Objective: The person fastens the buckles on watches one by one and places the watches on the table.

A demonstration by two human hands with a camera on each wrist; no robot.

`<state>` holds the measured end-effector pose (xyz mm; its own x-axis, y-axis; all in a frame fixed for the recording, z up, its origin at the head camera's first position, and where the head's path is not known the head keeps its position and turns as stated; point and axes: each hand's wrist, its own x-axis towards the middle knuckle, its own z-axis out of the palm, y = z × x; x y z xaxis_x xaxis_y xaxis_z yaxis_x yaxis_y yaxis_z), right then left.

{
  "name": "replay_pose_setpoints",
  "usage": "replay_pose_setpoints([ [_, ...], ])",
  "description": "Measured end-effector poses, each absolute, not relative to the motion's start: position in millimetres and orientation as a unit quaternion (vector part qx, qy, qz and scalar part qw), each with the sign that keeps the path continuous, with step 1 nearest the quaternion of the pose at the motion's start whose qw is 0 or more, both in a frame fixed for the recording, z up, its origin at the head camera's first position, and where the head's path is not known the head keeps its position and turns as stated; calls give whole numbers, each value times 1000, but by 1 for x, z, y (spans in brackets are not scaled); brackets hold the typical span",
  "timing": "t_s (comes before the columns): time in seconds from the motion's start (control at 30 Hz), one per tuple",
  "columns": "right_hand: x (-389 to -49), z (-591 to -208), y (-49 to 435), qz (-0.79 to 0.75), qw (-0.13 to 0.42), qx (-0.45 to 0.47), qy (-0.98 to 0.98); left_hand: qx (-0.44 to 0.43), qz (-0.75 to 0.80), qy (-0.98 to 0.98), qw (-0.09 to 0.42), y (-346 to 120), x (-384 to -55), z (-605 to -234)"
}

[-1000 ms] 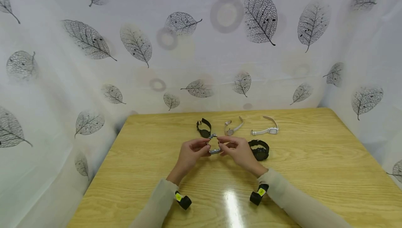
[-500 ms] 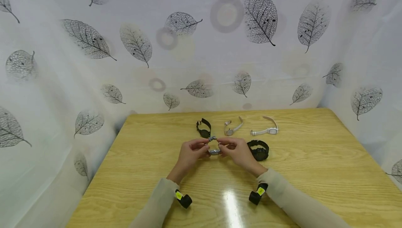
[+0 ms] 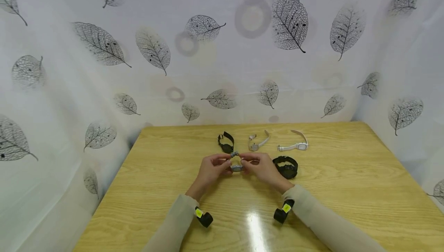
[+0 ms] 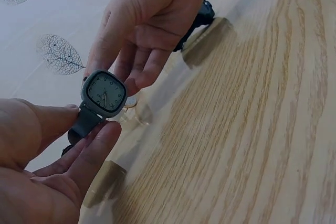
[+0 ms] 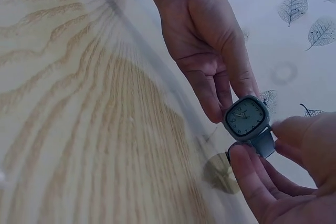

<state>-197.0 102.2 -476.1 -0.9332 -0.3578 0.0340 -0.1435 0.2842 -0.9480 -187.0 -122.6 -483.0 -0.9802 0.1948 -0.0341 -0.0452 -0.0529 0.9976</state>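
A square-faced wristwatch [image 3: 236, 168] with a grey-blue strap is held up between both hands near the table's middle, its strap bent into a loop. My left hand [image 3: 209, 170] pinches the left side of the strap between thumb and fingers. On the other side, my right hand [image 3: 263, 168] pinches the strap's right side in the same way. The pale dial [image 4: 105, 93] with dark numerals faces the left wrist camera, and the same watch face [image 5: 245, 118] shows in the right wrist view. Fingers hide parts of the strap.
Behind the hands lie a black watch [image 3: 227, 148], a watch with a pale strap [image 3: 254, 147] and a white watch [image 3: 301, 146]. A bulky black watch [image 3: 288, 171] sits right beside my right hand. A leaf-print curtain [image 3: 222, 51] surrounds the wooden table [image 3: 156, 190].
The held watch has tilted a little, so more of its face shows in the head view, and the strap's far end sits slightly lower. Both hands keep their pinch in place.
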Motion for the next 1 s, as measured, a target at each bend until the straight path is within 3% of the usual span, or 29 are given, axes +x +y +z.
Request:
replay_pose_setpoints([
  [1.0,-214,-477,100,-500,149,-185,833,29,622,769,144,-123,-195,-473],
])
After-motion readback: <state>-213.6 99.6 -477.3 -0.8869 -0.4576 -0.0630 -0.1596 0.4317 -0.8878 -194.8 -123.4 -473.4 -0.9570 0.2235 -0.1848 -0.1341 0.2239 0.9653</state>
